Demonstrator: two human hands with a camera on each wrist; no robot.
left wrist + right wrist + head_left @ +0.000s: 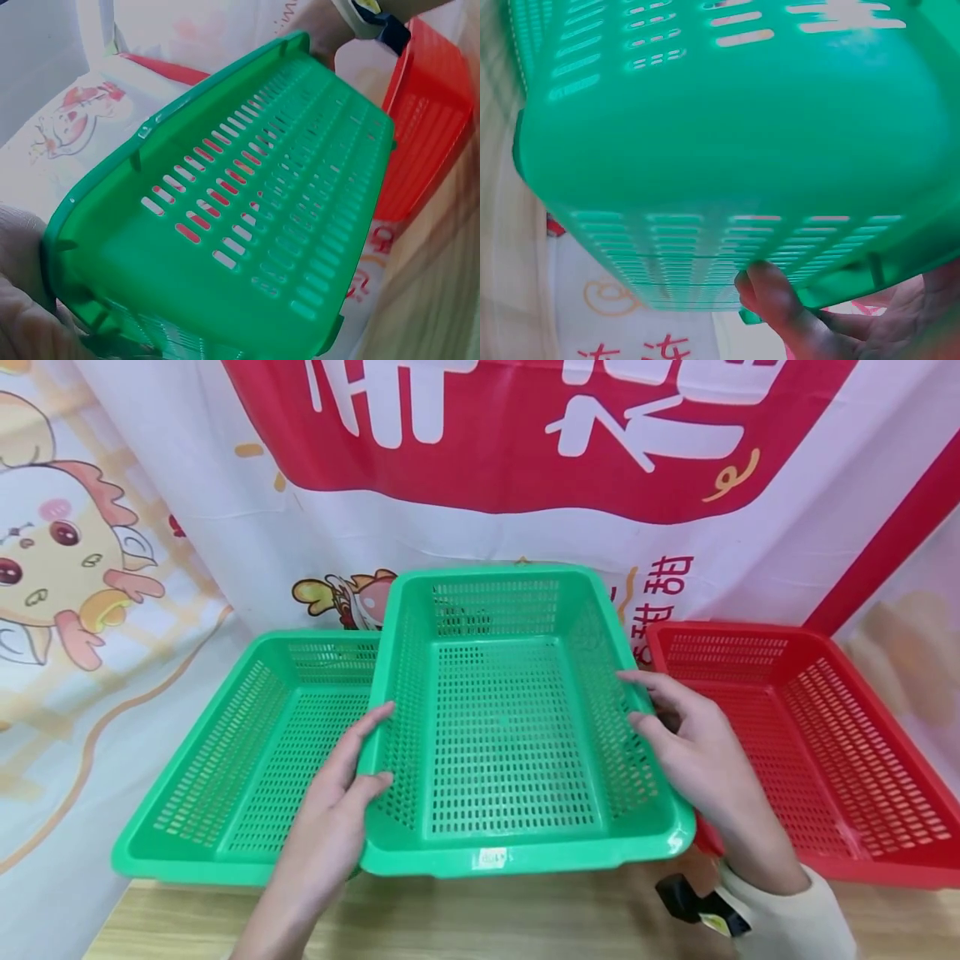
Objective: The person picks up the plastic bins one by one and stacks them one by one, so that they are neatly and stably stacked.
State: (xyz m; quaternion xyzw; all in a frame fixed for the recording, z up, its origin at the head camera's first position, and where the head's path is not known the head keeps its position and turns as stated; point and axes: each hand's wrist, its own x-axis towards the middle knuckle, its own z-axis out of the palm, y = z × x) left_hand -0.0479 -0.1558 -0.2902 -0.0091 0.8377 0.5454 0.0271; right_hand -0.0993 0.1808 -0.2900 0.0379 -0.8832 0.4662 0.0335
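Note:
A green plastic basket [517, 852] with slotted walls and floor is held up between the two hands, tilted so its inside faces the head camera. My left hand [333, 810] grips the left rim, thumb over the edge. On the opposite side, my right hand [701, 756] holds the right rim, its thumb on top and some fingers hidden behind the wall. In the right wrist view, fingers of the right hand [787, 315] press against the outside of the slotted wall. The left wrist view shows the basket's outer side [187, 255] raised above the wooden table.
A second green basket [187, 868] stands on the left of the wooden table [480, 918], partly behind the held one. To the right is a red basket [862, 868]. Behind them hangs a printed cloth [480, 539] with red and white lettering.

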